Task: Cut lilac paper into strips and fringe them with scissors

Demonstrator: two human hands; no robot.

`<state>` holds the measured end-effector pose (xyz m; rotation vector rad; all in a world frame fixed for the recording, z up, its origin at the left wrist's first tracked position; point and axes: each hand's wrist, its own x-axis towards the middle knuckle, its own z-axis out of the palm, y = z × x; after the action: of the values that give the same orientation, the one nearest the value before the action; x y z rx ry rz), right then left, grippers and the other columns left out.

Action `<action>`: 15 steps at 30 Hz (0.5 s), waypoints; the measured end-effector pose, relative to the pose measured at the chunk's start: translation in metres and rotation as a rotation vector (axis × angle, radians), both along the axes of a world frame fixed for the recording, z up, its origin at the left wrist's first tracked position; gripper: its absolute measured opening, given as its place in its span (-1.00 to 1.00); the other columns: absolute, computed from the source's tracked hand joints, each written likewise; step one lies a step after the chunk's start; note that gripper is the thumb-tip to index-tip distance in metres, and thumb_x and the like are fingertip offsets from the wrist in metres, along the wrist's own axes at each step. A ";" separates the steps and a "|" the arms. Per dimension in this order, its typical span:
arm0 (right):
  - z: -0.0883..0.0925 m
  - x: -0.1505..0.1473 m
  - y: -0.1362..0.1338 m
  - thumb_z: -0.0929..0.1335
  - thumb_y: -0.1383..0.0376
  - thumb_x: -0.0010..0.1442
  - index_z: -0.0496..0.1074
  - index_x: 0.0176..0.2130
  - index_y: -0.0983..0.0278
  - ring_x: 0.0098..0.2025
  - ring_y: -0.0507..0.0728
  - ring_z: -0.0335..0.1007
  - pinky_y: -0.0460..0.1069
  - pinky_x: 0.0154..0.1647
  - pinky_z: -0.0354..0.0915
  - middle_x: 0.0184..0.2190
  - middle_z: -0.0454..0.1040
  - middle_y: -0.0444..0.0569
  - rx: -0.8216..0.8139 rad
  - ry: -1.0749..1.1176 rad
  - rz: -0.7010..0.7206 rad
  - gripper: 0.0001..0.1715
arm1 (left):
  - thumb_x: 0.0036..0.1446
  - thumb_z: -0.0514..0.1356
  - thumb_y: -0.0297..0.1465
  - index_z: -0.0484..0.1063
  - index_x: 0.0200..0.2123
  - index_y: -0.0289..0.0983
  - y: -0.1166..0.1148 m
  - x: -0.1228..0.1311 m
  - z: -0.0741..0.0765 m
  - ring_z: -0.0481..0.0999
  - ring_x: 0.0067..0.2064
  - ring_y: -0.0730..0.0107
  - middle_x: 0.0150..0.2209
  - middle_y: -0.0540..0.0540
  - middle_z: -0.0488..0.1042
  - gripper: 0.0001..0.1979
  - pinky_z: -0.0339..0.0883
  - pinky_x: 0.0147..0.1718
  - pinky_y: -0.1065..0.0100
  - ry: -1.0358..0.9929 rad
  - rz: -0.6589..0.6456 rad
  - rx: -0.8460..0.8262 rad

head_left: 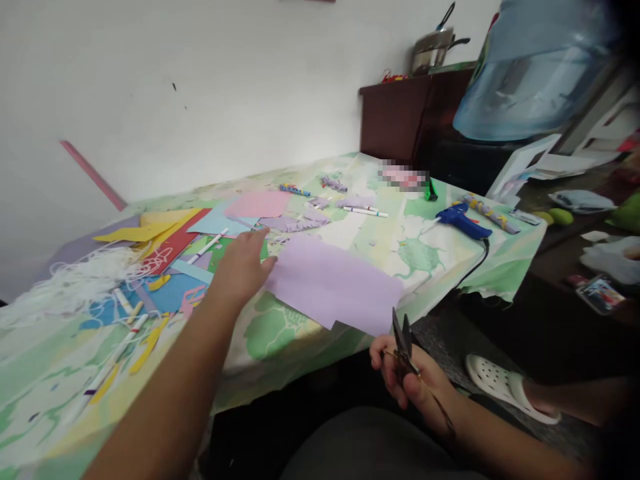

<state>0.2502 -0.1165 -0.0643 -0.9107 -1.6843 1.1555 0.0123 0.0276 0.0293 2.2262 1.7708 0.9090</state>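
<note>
My right hand is closed around a pair of scissors, its blades pointing up and slightly apart. The scissors are beside the near right corner of a large lilac paper sheet lying on the table. Over the table, my left hand reaches forward with fingers stretched out, holding nothing that I can see. Its thumb is by the sheet's left edge; whether it touches is unclear. Just beyond the fingertips lie a fringed purple paper strip, a pink sheet and a light blue sheet.
Left of my arm are tangled white string, coloured paper and several markers. A blue glue gun with a trailing cord lies at the right, near a decorated stick. A water jug stands behind; a clog is below.
</note>
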 end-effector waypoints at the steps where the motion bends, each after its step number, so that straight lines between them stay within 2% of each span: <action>1: -0.001 -0.001 -0.002 0.03 -0.11 0.00 0.16 -0.42 0.29 -0.66 -0.07 -0.01 -0.12 -0.69 -0.02 -0.60 0.11 -0.15 -0.037 0.005 0.003 -0.45 | -0.16 0.10 -0.32 0.29 -0.17 -0.24 -0.014 0.009 -0.004 0.30 -0.24 0.25 -0.25 -0.11 0.33 -0.61 0.13 -0.29 0.29 -0.071 0.115 0.108; 2: -0.002 -0.002 -0.004 0.04 -0.12 0.00 0.16 -0.39 0.29 -0.66 -0.06 -0.02 -0.12 -0.68 -0.02 -0.64 0.08 -0.19 -0.063 0.002 0.004 -0.46 | -0.13 0.07 -0.30 0.34 -0.29 -0.24 -0.033 0.019 -0.011 0.32 -0.33 0.30 -0.37 -0.06 0.35 -0.73 0.15 -0.36 0.32 -0.198 0.198 0.120; 3: -0.005 -0.003 -0.006 0.04 -0.12 0.00 0.15 -0.37 0.28 -0.66 -0.06 -0.01 -0.12 -0.68 -0.02 -0.65 0.07 -0.20 -0.087 -0.008 0.010 -0.46 | -0.11 0.07 -0.28 0.34 -0.46 -0.23 -0.056 0.031 -0.021 0.31 -0.44 0.38 -0.51 0.00 0.32 -0.84 0.15 -0.45 0.37 -0.375 0.236 0.042; 5: -0.011 -0.006 -0.008 0.04 -0.13 -0.02 0.15 -0.38 0.28 -0.66 -0.07 -0.01 -0.13 -0.69 -0.02 -0.64 0.07 -0.20 -0.152 -0.015 0.025 -0.45 | -0.06 0.00 -0.25 0.19 -0.70 -0.23 -0.099 0.053 -0.047 0.14 -0.66 0.49 -0.76 0.09 0.09 -0.73 0.04 -0.67 0.44 -0.882 0.265 -0.270; 6: -0.015 -0.008 -0.009 0.04 -0.14 -0.03 0.15 -0.39 0.29 -0.68 -0.08 -0.01 -0.14 -0.72 -0.03 -0.63 0.07 -0.20 -0.200 -0.010 0.035 -0.43 | -0.06 0.00 -0.22 0.16 -0.72 -0.23 -0.117 0.063 -0.059 0.05 -0.72 0.54 -0.78 0.11 0.02 -0.70 -0.04 -0.72 0.46 -1.097 0.252 -0.486; 7: -0.019 -0.009 -0.009 0.04 -0.15 -0.04 0.16 -0.40 0.30 -0.70 -0.10 -0.02 -0.15 -0.75 -0.06 -0.63 0.07 -0.21 -0.257 -0.008 0.046 -0.41 | -0.10 0.05 -0.21 0.20 -0.68 -0.24 -0.129 0.072 -0.069 0.01 -0.74 0.57 -0.77 0.12 0.04 -0.73 -0.11 -0.75 0.47 -1.220 0.221 -0.752; 8: -0.022 -0.010 -0.009 0.04 -0.17 -0.05 0.17 -0.42 0.32 -0.72 -0.11 -0.02 -0.17 -0.77 -0.08 -0.64 0.07 -0.21 -0.319 -0.018 0.057 -0.38 | -0.13 0.09 -0.21 0.23 -0.63 -0.26 -0.135 0.079 -0.077 0.05 -0.72 0.59 -0.74 0.12 0.09 -0.76 -0.10 -0.75 0.49 -1.321 0.218 -0.886; 10: -0.026 -0.012 -0.008 0.04 -0.19 -0.08 0.19 -0.46 0.34 -0.75 -0.13 -0.02 -0.18 -0.80 -0.10 -0.66 0.08 -0.21 -0.428 -0.064 0.073 -0.34 | -0.14 0.11 -0.20 0.28 -0.52 -0.28 -0.133 0.087 -0.082 0.14 -0.68 0.59 -0.67 0.09 0.17 -0.76 -0.03 -0.73 0.51 -1.407 0.249 -0.867; 13: -0.022 -0.010 -0.005 0.03 -0.20 -0.09 0.22 -0.51 0.36 -0.79 -0.13 -0.03 -0.19 -0.83 -0.10 -0.74 0.10 -0.21 -0.574 -0.162 0.093 -0.30 | -0.13 0.09 -0.15 0.30 -0.48 -0.33 -0.113 0.090 -0.076 0.21 -0.65 0.60 -0.63 0.05 0.22 -0.68 0.06 -0.69 0.50 -1.437 0.317 -0.888; 15: -0.015 -0.006 -0.003 0.00 -0.19 -0.06 0.23 -0.57 0.36 -0.83 -0.12 -0.05 -0.19 -0.85 -0.11 -0.82 0.09 -0.22 -0.656 -0.203 0.101 -0.29 | -0.12 0.10 -0.20 0.30 -0.49 -0.35 -0.103 0.092 -0.072 0.21 -0.66 0.62 -0.64 0.06 0.23 -0.71 0.06 -0.69 0.52 -1.436 0.304 -0.906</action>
<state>0.2444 -0.1195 -0.0798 -1.3890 -1.5328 1.7853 0.1042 -0.0757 -0.0431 0.4076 1.2480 0.9926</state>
